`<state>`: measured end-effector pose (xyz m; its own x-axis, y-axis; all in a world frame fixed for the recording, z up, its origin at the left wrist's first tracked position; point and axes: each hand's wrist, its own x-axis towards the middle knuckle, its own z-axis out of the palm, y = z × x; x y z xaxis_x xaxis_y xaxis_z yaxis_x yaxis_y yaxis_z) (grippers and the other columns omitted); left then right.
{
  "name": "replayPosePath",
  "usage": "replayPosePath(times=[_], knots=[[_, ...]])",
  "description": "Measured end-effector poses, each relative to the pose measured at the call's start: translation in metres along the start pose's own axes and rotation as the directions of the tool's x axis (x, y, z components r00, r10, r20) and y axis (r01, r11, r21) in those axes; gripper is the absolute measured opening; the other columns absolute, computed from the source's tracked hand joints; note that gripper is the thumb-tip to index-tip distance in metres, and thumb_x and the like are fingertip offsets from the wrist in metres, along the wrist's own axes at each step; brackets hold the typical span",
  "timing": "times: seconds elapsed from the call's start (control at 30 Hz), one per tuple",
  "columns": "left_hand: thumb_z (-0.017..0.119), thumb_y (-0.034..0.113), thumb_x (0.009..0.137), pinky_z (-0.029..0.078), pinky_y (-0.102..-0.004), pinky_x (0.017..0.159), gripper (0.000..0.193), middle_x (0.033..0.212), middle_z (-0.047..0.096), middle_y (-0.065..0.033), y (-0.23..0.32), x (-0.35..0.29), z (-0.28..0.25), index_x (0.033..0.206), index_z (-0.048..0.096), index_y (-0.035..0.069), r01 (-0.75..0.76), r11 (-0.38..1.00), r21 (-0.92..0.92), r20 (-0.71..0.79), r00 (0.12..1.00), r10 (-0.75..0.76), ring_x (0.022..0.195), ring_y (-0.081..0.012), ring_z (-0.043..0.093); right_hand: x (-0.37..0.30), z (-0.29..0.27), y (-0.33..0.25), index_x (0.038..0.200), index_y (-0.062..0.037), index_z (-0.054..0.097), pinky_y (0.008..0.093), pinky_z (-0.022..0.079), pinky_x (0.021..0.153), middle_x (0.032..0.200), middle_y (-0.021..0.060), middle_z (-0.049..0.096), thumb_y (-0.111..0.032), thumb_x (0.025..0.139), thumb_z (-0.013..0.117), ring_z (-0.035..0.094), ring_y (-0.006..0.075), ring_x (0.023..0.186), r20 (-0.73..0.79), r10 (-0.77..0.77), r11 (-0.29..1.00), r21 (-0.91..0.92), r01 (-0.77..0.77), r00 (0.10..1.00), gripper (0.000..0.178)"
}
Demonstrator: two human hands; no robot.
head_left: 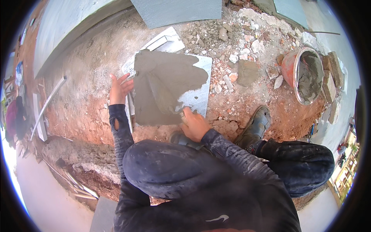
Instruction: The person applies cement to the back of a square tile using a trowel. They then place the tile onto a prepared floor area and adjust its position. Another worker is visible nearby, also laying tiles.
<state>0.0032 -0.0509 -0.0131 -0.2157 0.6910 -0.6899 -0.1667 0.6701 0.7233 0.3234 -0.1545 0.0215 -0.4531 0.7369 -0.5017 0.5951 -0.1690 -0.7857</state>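
Note:
A square grey-white tile point(200, 101) lies in front of me, most of its face under a thick layer of wet grey mortar point(170, 65). My right hand point(195, 124) is closed at the tile's near edge, around what looks like the handle of a trowel. Mortar coats the trowel's blade point(164, 96), which is pressed into the layer and hard to tell from it. My left hand point(120, 89) is at the tile's left edge, fingers apart, the fingertips touching or very close to it.
An orange bucket point(290, 69) with mortar inside stands at the right, beside concrete blocks point(329, 83). Broken rubble point(243, 46) covers the ground beyond the tile. A larger grey slab point(177, 11) lies at the far side. My boot point(258, 123) is planted right of the tile.

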Motion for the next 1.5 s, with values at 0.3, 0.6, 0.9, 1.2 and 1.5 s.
replayPosePath(times=[0.3, 0.6, 0.9, 1.2, 1.5], knots=[[0.017, 0.068, 0.092, 0.043, -0.0356, 0.090, 0.084, 0.104, 0.064, -0.0203, -0.002, -0.004, -0.004, 0.126, 0.053, -0.001, -0.010, 0.999, 0.034, -0.046, 0.999, 0.011, 0.091, -0.0257, 0.061, 0.010, -0.017, 0.046, 0.105, 0.0025, 0.040, 0.0519, 0.046, 0.069, 0.076, 0.0265, 0.061, -0.007, 0.078, 0.057, 0.060, 0.0456, 0.075, -0.445, 0.326, 0.930, -0.004, -0.366, 0.834, 0.033], [0.024, 0.073, 0.088, 0.046, -0.0285, 0.077, 0.083, 0.088, 0.066, -0.0070, 0.001, -0.005, -0.002, 0.123, 0.056, 0.004, -0.003, 1.000, 0.024, -0.033, 0.999, 0.003, 0.074, -0.0150, 0.061, 0.003, -0.011, 0.028, 0.103, 0.0036, 0.039, 0.0524, 0.047, 0.068, 0.085, 0.0282, 0.059, -0.006, 0.077, 0.057, 0.060, 0.0451, 0.080, -0.281, 0.211, 0.968, -0.076, -0.241, 0.936, 0.034], [0.026, 0.073, 0.088, 0.046, -0.0279, 0.077, 0.083, 0.087, 0.066, -0.0065, 0.002, -0.010, 0.004, 0.122, 0.057, 0.005, -0.001, 1.000, 0.014, -0.036, 0.999, 0.001, 0.073, -0.0148, 0.060, -0.001, -0.029, 0.053, 0.117, 0.0056, 0.036, 0.0536, 0.044, 0.078, 0.083, 0.0331, 0.058, -0.008, 0.076, 0.057, 0.057, 0.0502, 0.083, -0.356, 0.344, 0.937, 0.068, -0.343, 0.869, 0.048], [0.027, 0.073, 0.088, 0.048, -0.0264, 0.072, 0.083, 0.086, 0.066, -0.0056, 0.003, -0.010, 0.002, 0.121, 0.057, 0.004, -0.037, 0.999, 0.040, -0.027, 0.999, 0.038, 0.071, -0.0137, 0.061, 0.022, -0.044, 0.051, 0.101, 0.0027, 0.038, 0.0528, 0.046, 0.071, 0.078, 0.0280, 0.059, -0.009, 0.077, 0.058, 0.059, 0.0459, 0.078, -0.165, 0.065, 0.986, -0.142, -0.089, 0.984, 0.034], [0.018, 0.070, 0.091, 0.044, -0.0344, 0.088, 0.086, 0.103, 0.064, -0.0194, -0.001, -0.010, 0.000, 0.125, 0.053, -0.001, -0.042, 0.998, 0.053, -0.046, 0.998, 0.044, 0.089, -0.0237, 0.061, -0.080, 0.017, 0.071, 0.112, 0.0007, 0.038, 0.0544, 0.045, 0.067, 0.084, 0.0301, 0.059, -0.014, 0.083, 0.057, 0.058, 0.0478, 0.078, -0.249, 0.187, 0.972, -0.093, -0.216, 0.950, 0.038]])
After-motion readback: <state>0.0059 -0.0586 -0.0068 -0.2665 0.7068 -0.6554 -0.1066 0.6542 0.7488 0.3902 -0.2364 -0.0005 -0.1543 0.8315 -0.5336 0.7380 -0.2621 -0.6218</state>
